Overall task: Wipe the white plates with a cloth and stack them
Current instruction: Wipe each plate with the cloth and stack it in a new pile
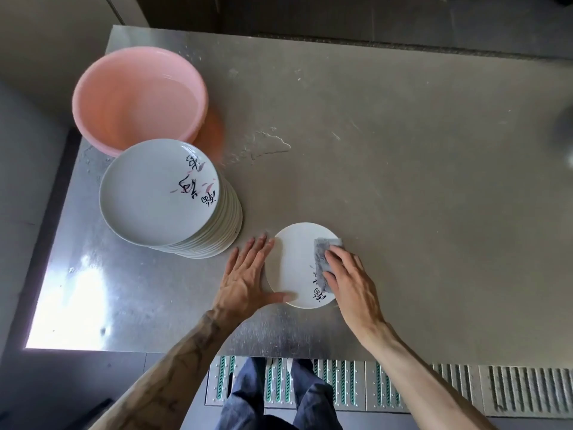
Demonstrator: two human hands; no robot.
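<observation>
A single white plate (294,262) with black script near its right rim lies flat on the steel table near the front edge. My left hand (248,274) lies flat with straight fingers against the plate's left rim, thumb along its near edge. My right hand (347,280) presses a grey cloth (324,259) onto the right side of the plate, fingers spread over it. A tall stack of white plates (164,193) with the same script stands to the left of the single plate.
A pink plastic basin (139,97) holding a little water stands behind the stack at the table's back left. A water puddle (266,145) lies mid-table. The steel table (403,181) stretches right. Floor grating (403,386) runs along the front edge.
</observation>
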